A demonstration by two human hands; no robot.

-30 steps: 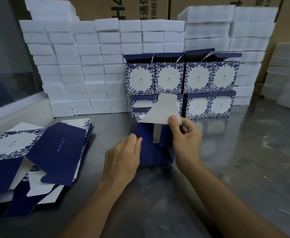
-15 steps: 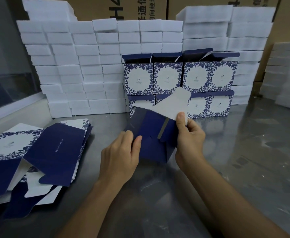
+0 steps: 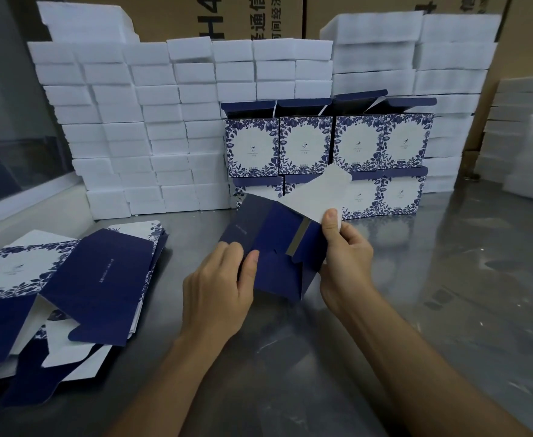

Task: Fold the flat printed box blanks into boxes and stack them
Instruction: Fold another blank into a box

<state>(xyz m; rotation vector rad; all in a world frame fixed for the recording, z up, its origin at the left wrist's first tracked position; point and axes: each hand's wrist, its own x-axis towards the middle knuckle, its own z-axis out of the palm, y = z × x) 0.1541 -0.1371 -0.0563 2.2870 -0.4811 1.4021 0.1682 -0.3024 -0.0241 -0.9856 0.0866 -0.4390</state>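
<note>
A half-formed navy box blank [image 3: 274,244] hangs tilted above the steel table [image 3: 448,294], between both hands. My left hand [image 3: 217,288] grips its left edge with thumb over the front. My right hand [image 3: 344,257] pinches its white-backed flap [image 3: 315,197], which sticks up to the right. A fanned pile of flat blue-and-white blanks [image 3: 69,279] lies at the left. Folded floral-print boxes [image 3: 328,146] stand stacked in two rows at the back, their navy lids open.
White foam blocks [image 3: 132,127] are stacked high along the back wall, with more foam blocks [image 3: 523,137] at the far right. Brown cartons [image 3: 252,17] stand behind them. A glass partition [image 3: 3,105] borders the table on the left.
The blank has been lifted off the table and tilted to the left. The white flap has swung up and to the right with my right hand.
</note>
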